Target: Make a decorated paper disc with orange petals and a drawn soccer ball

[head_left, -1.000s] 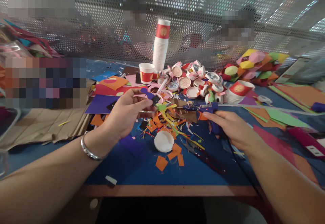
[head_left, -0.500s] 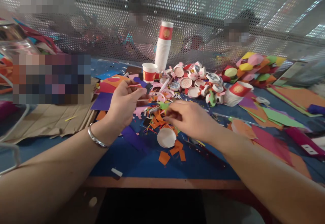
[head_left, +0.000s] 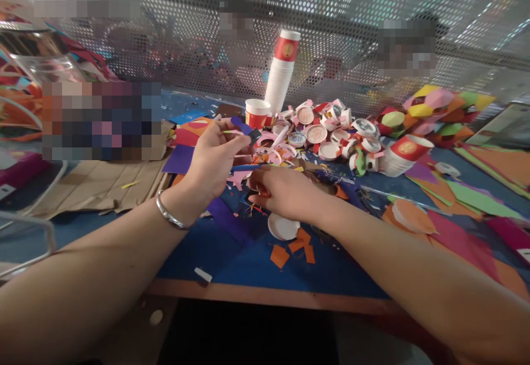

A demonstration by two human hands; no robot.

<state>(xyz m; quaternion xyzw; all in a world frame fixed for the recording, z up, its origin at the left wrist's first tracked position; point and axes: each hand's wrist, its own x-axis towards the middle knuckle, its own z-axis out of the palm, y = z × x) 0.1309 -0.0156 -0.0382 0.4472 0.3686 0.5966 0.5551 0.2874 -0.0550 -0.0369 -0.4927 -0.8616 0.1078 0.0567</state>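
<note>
My left hand [head_left: 219, 152], with a silver bracelet on the wrist, is raised over the table with thumb and fingers pinched. A small dark piece of paper [head_left: 254, 136] shows at the thumb tip. My right hand [head_left: 285, 191] lies low over the paper scraps, palm down with its fingers curled. Orange shows between those fingers, but what they hold is hidden. Just below the hand lies a white paper cup bottom [head_left: 284, 228], beside several orange paper scraps [head_left: 280, 255]. A purple paper strip [head_left: 227, 218] is under my left wrist.
Behind my hands stand a tall stack of paper cups [head_left: 281, 78], a single red-and-white cup [head_left: 256, 114] and a heap of cut cup bottoms [head_left: 317, 133]. Tilted cups [head_left: 406, 155] and coloured paper [head_left: 464, 194] lie right. Cardboard [head_left: 91, 191] lies left, before a perforated metal screen [head_left: 186, 61].
My right hand has moved left and covers most of the orange scraps that showed before. My left hand keeps its pinch. The whole view has shifted slightly.
</note>
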